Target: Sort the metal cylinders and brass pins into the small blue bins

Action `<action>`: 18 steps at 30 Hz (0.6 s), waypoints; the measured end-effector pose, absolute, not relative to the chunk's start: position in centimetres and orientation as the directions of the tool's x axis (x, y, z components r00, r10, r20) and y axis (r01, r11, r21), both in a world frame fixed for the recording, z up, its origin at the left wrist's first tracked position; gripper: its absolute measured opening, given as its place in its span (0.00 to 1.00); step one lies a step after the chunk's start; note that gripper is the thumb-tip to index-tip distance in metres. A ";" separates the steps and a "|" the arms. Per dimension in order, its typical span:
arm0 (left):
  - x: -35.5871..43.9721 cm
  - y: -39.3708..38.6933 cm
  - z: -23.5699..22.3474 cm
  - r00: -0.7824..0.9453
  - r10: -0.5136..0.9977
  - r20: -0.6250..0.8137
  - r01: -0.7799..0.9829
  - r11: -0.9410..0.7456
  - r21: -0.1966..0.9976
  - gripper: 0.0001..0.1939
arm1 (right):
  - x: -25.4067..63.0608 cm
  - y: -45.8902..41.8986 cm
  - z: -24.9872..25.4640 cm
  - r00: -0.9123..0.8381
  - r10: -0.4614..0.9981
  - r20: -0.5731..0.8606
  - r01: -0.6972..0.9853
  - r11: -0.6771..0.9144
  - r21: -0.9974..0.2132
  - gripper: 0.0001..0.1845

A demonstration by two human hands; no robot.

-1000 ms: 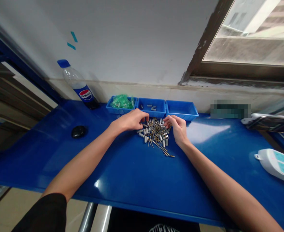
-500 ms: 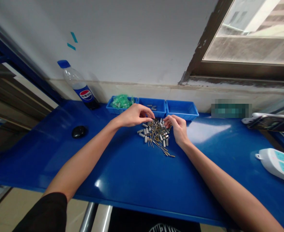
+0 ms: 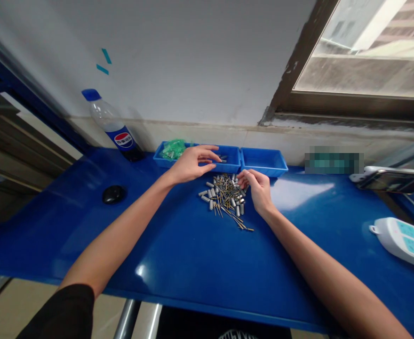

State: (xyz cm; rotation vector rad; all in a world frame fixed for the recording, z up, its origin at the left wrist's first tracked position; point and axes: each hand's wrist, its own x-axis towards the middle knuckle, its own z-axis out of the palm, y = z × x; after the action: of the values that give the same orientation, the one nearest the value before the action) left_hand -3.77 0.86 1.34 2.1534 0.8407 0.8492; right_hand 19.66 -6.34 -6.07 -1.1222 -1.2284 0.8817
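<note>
Well, nearest on the glossy blue table (image 3: 179, 263), a few loose pins (image 3: 238, 220) stray from the pile (image 3: 227, 192) at its 5 o'clock, thin and straight, brassy and steel-grey, their long axes running roughly from 10 to 4. The pile itself, in the middle of the table, is a bristling heap of such pins pointing every way, mixed with short, smooth silvery cylinders (image 3: 211, 193), several of them at its 8 to 9 o'clock. The right hand (image 3: 261, 189) is the nearer one: its curled fingers sit at the pile's 2 o'clock edge, so the heap lies at about 8 from that grip; whether anything is pinched inside cannot be told. From the left hand (image 3: 190, 165) the pile lies at about 4, a little apart; its grip is spread, thumb and fingers parted, with nothing visible between them. Its fingertips overlap the middle bin (image 3: 230, 167), where a few grey cylinders show; whether they are over it or in front of it is unclear. At the pile's 10 o'clock stands the left bin (image 3: 163, 163), holding crinkled, translucent green plastic (image 3: 173, 149); at 1, the right bin (image 3: 263, 169), equally boxy and smooth.
</note>
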 end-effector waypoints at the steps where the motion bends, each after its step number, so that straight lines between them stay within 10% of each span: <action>1: -4.0 0.8 1.8 0.628 0.717 0.304 0.346 -0.606 0.716 0.11 | 19.7 -6.3 -6.1 0.157 0.954 0.256 0.069 0.248 -0.966 0.18; 8: -5.0 0.2 2.7 0.848 0.500 -0.177 0.512 -0.684 0.520 0.12 | 19.7 -6.3 -6.1 0.150 0.954 0.261 0.075 0.252 -0.965 0.18; 18: -4.5 0.4 1.2 0.839 0.493 -0.231 0.541 -0.712 0.446 0.10 | 19.7 -6.3 -6.1 0.156 0.955 0.254 0.077 0.245 -0.967 0.18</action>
State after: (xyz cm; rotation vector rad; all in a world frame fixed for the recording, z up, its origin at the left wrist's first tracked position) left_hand -4.50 0.42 1.23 2.5084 0.7593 -0.1290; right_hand 19.71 -6.35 -6.11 -1.1349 -1.2366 0.8764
